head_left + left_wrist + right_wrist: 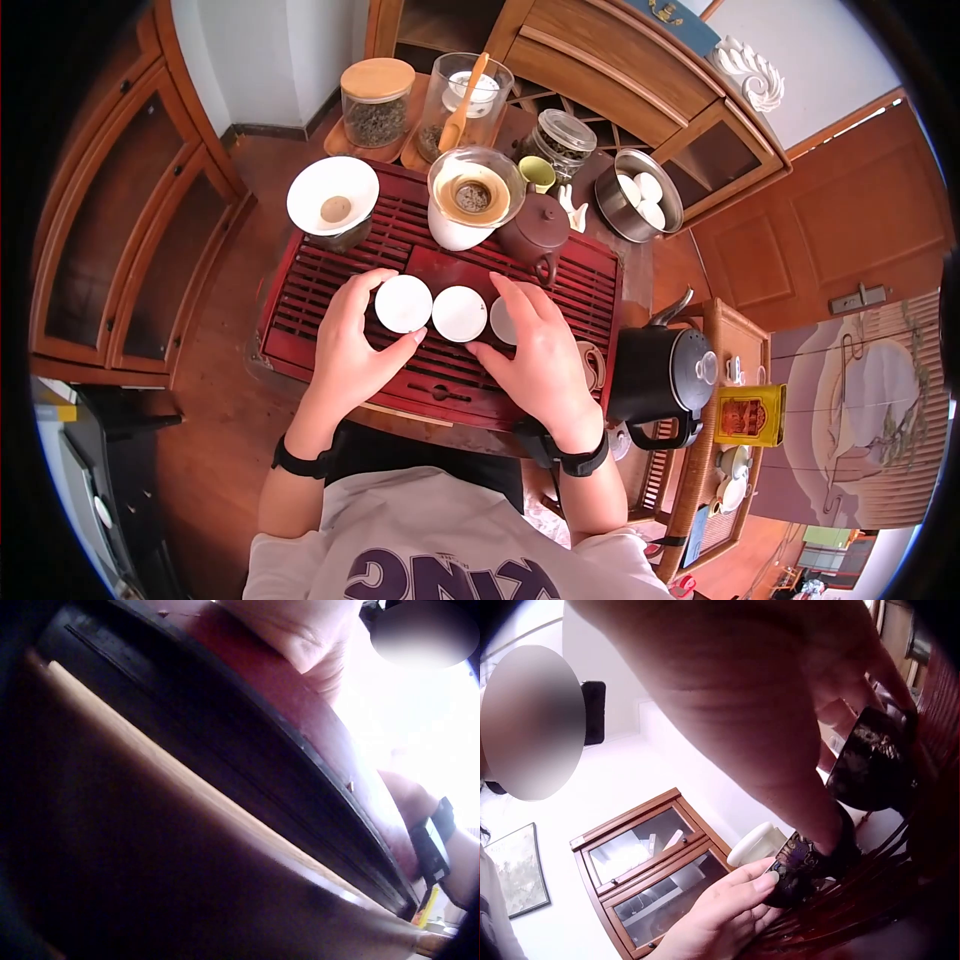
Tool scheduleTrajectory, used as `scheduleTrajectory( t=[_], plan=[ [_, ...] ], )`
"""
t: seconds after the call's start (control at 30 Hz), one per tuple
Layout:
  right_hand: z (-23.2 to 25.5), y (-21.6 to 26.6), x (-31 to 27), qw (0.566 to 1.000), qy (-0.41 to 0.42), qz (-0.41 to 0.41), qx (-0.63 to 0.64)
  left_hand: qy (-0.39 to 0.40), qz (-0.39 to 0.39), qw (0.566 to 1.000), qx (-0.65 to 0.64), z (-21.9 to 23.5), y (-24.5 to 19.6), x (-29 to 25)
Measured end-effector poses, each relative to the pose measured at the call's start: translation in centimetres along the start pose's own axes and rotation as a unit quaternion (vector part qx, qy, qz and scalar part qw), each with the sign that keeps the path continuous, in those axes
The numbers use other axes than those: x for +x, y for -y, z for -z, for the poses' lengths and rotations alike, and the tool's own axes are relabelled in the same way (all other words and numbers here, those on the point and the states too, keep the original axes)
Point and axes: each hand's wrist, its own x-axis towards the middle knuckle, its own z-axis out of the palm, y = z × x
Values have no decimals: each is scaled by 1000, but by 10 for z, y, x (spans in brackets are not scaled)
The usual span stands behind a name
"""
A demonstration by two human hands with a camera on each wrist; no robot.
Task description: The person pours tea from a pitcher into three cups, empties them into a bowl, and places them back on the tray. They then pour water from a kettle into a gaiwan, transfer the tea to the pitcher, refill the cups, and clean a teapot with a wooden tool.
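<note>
Three small teacups, white inside and dark patterned outside, stand in a row on the slatted red tea tray [300, 300]. My left hand [350, 345] holds the left teacup [404, 304] between thumb and fingers. The middle teacup [460, 314] sits close beside it, pinched by my right hand [535, 355] with thumb at the near rim and index finger at the far side. Under the right palm, the right teacup [502, 322] is partly hidden. In the right wrist view, its dark outer wall shows as a near teacup [870, 761]. The left wrist view shows mostly the tray's dark side [195, 742].
Along the tray's back stand a white bowl [310, 190], a strainer [460, 215] over a white vessel and a brown teapot [535, 225]. Behind are tea jars [375, 125] and a metal pot [640, 215]. A black kettle [650, 375] stands at the right.
</note>
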Motion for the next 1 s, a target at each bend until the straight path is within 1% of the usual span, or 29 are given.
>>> scheduleTrajectory(
  t=[0.13,0.2,0.3,0.43,0.53,0.6,0.73,0.8,0.83,0.93,0.97,1.0],
  plan=[
    [-6,-1,1,1000,5,4,-12,3,-8,1000,13,2,-1,1],
    [-10,-4,-1,997,16,35,-72,-1,-9,1000,4,2,-1,1],
    [-12,-1,-1,995,12,30,-95,-1,-2,1000,-17,2,-2,2],
    [-16,0,-1,996,2,20,-89,-2,-13,1000,-9,2,-2,2],
    [-20,1,-1,997,-9,12,-81,1,-3,1000,-3,2,-2,2],
    [-21,3,-2,997,-18,14,-80,-2,13,999,-36,1,-1,1],
    [-22,0,-3,997,-15,10,-74,5,5,1000,-26,2,-3,2],
    [-22,0,-5,996,-38,20,-82,7,18,1000,-25,3,-4,2],
    [-18,0,-4,996,-38,21,-82,6,17,1000,-25,3,-4,2],
    [11,-4,0,995,-60,64,-48,1,7,1000,-17,3,-3,2],
    [21,-6,2,992,-82,77,-49,2,4,1000,-15,3,-3,2],
    [27,-11,3,994,-98,47,-11,3,0,1000,-13,3,-3,2]
  ],
)
